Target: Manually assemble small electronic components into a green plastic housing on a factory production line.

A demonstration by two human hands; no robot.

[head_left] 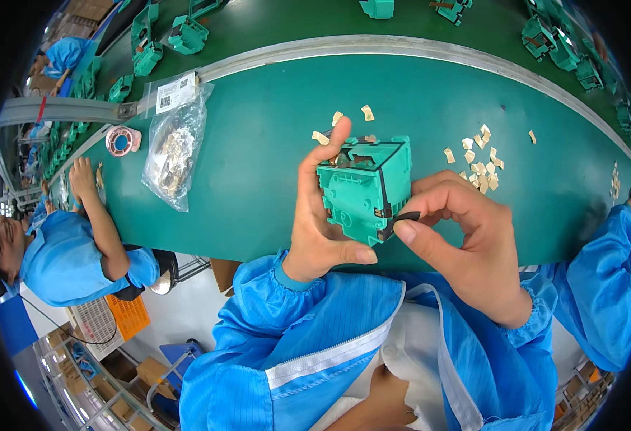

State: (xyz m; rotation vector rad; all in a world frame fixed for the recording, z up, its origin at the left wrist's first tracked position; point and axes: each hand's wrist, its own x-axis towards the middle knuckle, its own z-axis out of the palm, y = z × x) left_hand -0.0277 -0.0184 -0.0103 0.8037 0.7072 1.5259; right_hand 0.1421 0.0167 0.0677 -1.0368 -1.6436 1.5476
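My left hand (314, 223) grips a green plastic housing (358, 197) from its left side, thumb below and index finger along the upper edge. The housing is box-shaped, with black strips along its edges, and is held tilted above the table. At its lower right corner, my right hand (466, 241) pinches a small, dark, pointed piece (406, 216) between thumb and index finger. The tip of that piece meets the corner of the housing; whether it is a tool or a strip I cannot tell. Several small beige pieces (482, 172) lie on the table to the right, and a few behind the housing.
A clear plastic bag (174, 154) of small pieces lies at the left, beside a roll of tape (122, 141). Beyond the metal rail (373, 45), more green housings (188, 34) stand on a belt. Co-workers sit at left (78, 251) and right (603, 287).
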